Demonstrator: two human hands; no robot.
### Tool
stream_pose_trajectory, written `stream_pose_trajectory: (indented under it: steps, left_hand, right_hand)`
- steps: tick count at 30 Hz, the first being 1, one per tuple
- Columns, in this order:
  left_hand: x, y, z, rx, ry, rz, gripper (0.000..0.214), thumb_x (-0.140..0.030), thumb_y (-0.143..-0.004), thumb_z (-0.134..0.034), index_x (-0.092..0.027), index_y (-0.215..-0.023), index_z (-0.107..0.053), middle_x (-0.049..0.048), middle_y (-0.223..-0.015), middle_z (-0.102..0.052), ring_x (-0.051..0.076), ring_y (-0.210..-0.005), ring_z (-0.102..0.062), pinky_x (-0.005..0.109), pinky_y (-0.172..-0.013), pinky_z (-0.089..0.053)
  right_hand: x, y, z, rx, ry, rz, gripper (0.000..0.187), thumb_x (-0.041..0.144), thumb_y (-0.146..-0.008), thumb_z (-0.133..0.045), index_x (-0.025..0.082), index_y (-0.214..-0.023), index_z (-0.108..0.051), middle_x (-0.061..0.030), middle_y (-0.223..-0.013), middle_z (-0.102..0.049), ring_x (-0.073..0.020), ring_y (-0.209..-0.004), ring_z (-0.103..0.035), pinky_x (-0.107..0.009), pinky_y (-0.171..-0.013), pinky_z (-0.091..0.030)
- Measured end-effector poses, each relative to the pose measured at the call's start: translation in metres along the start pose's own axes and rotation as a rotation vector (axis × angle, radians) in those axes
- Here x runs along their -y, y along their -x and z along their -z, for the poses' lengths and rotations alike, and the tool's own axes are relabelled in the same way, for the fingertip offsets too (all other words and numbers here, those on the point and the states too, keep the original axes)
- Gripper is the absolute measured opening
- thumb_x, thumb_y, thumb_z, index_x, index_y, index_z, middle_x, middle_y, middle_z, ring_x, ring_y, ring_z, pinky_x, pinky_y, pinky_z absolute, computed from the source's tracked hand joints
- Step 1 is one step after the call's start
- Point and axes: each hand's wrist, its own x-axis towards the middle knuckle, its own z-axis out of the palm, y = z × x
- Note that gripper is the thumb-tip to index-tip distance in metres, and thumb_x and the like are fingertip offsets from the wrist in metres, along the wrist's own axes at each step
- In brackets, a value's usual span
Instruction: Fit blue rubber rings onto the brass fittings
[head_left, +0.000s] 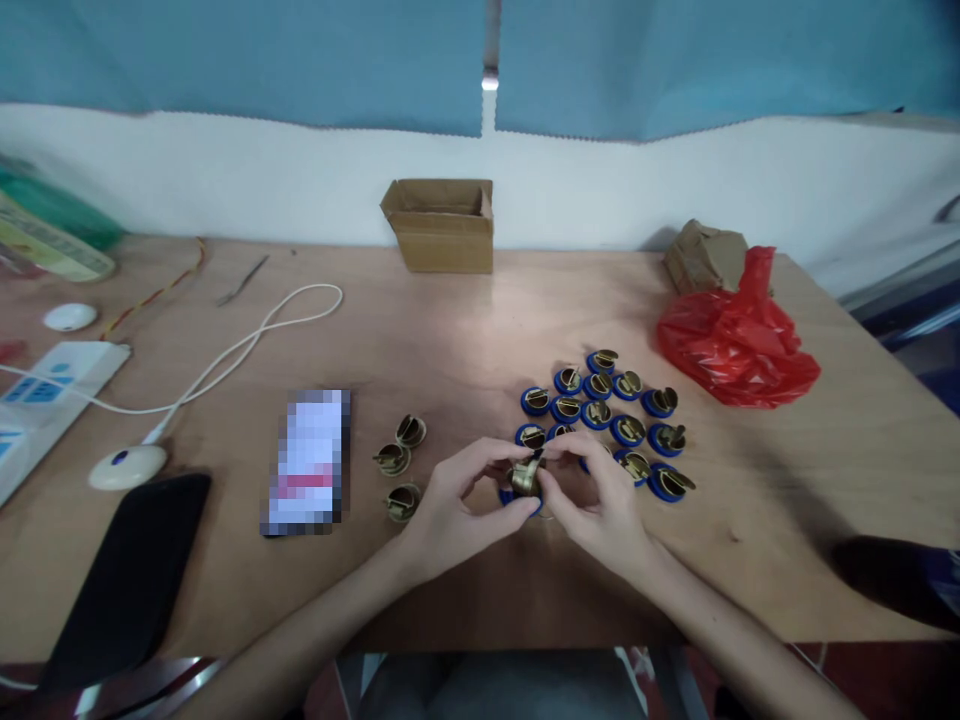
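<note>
My left hand (480, 487) and my right hand (594, 500) meet near the front middle of the table. Between their fingertips is a round brass-coloured metal piece (525, 477), tilted, and both hands pinch it. A blue ring (507, 495) shows just under and beside it, partly covered by my fingers. To the right and beyond stand several similar brass pieces with raised flaps, each in a blue ring, such as this brass piece (628, 430); a few are partly hidden behind my right hand. Left of my left hand lie 3 brass pieces without blue rings, among them this brass piece (403, 502).
A phone (307, 465) with a blurred screen and a black phone (127, 585) lie left. Also there are a white cable (247, 345), a power strip (45, 400) and tweezers (244, 280). An open cardboard box (450, 245) stands behind; a red plastic bag (739, 345) sits right.
</note>
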Motion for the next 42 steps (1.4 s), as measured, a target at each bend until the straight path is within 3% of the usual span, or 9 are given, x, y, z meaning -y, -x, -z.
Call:
stream_pose_trajectory:
  steps: [7,14,19,22,28,32,35,39,42]
  left_hand:
    - [-0.002,-0.001,-0.001,-0.051,-0.171,-0.202,0.03,-0.014,-0.078,-0.076,-0.02,-0.106,-0.068,0.0048,-0.1,-0.075,0.018,-0.093,-0.073,0.03,-0.085,-0.059]
    - [0.001,0.002,0.0,-0.091,-0.213,-0.201,0.032,-0.013,-0.078,-0.077,-0.02,-0.108,-0.067,0.0048,-0.101,-0.075,0.018,-0.094,-0.072,0.029,-0.085,-0.059]
    - [0.004,0.0,0.004,-0.028,-0.213,-0.261,0.035,-0.015,-0.083,-0.076,-0.02,-0.116,-0.066,0.0074,-0.11,-0.073,0.018,-0.104,-0.071,0.03,-0.092,-0.058]
    - [0.005,0.001,0.006,0.019,-0.271,-0.332,0.036,-0.015,-0.086,-0.073,-0.019,-0.12,-0.064,0.0103,-0.118,-0.069,0.019,-0.112,-0.069,0.032,-0.098,-0.057]
    - [0.009,0.005,0.005,0.059,-0.373,-0.433,0.043,-0.011,-0.09,-0.066,-0.018,-0.131,-0.057,0.0142,-0.128,-0.063,0.021,-0.122,-0.063,0.036,-0.104,-0.055]
    - [0.008,0.003,0.006,0.033,-0.295,-0.361,0.042,-0.012,-0.089,-0.066,-0.021,-0.129,-0.057,0.0116,-0.123,-0.067,0.02,-0.117,-0.066,0.035,-0.1,-0.057]
    - [0.007,0.0,0.01,-0.036,-0.279,-0.309,0.038,-0.014,-0.089,-0.067,-0.021,-0.126,-0.06,0.0099,-0.121,-0.069,0.02,-0.114,-0.067,0.034,-0.098,-0.057]
    - [0.007,-0.009,0.02,-0.2,-0.391,-0.188,0.031,-0.018,-0.088,-0.068,-0.023,-0.118,-0.064,0.0069,-0.113,-0.07,0.018,-0.099,-0.069,0.033,-0.088,-0.058]
    - [0.008,-0.015,0.03,-0.216,-0.535,-0.112,0.029,-0.019,-0.087,-0.068,-0.024,-0.116,-0.066,0.0054,-0.111,-0.069,0.017,-0.09,-0.068,0.033,-0.084,-0.057]
  right_hand:
    - [0.003,0.002,-0.002,-0.047,0.086,0.093,0.016,0.012,-0.091,-0.062,0.022,-0.103,-0.057,0.0024,-0.072,-0.058,-0.0136,-0.064,-0.057,-0.026,-0.06,-0.048]
    - [0.005,0.007,-0.004,-0.012,0.045,0.093,0.017,0.008,-0.092,-0.058,0.021,-0.103,-0.058,0.0097,-0.056,-0.045,-0.0066,-0.043,-0.041,-0.02,-0.044,-0.035]
    - [0.005,0.006,0.002,0.209,-0.267,-0.077,0.008,0.015,-0.098,-0.052,0.021,-0.097,-0.058,0.0082,-0.056,-0.054,-0.0071,-0.043,-0.047,-0.02,-0.044,-0.034]
    - [0.004,0.004,0.005,0.291,-0.354,-0.169,0.022,0.02,-0.1,-0.05,0.02,-0.078,-0.054,0.0038,-0.062,-0.059,-0.0091,-0.052,-0.054,-0.02,-0.049,-0.038]
    - [0.002,-0.002,0.006,0.323,-0.349,-0.209,0.032,0.025,-0.095,-0.054,0.02,-0.064,-0.048,0.0036,-0.057,-0.053,-0.0105,-0.052,-0.048,-0.023,-0.053,-0.034]
    - [0.002,-0.003,0.008,0.386,-0.611,-0.343,0.035,0.036,-0.099,-0.053,0.021,-0.067,-0.049,0.0034,-0.055,-0.056,-0.0116,-0.05,-0.053,-0.024,-0.054,-0.039]
    - [0.001,-0.005,0.013,0.329,-0.806,-0.448,0.038,0.043,-0.101,-0.05,0.021,-0.07,-0.047,0.0063,-0.053,-0.05,-0.0104,-0.043,-0.048,-0.025,-0.05,-0.038]
    - [0.003,-0.014,0.034,0.27,-0.428,-0.459,0.043,0.042,-0.104,-0.044,0.02,-0.067,-0.047,0.0081,-0.051,-0.038,-0.0079,-0.042,-0.032,-0.025,-0.048,-0.028]
    - [0.003,-0.022,0.055,0.516,-0.069,-0.342,0.043,0.039,-0.105,-0.044,0.019,-0.068,-0.051,0.0058,-0.057,-0.04,-0.0091,-0.05,-0.035,-0.026,-0.051,-0.025]
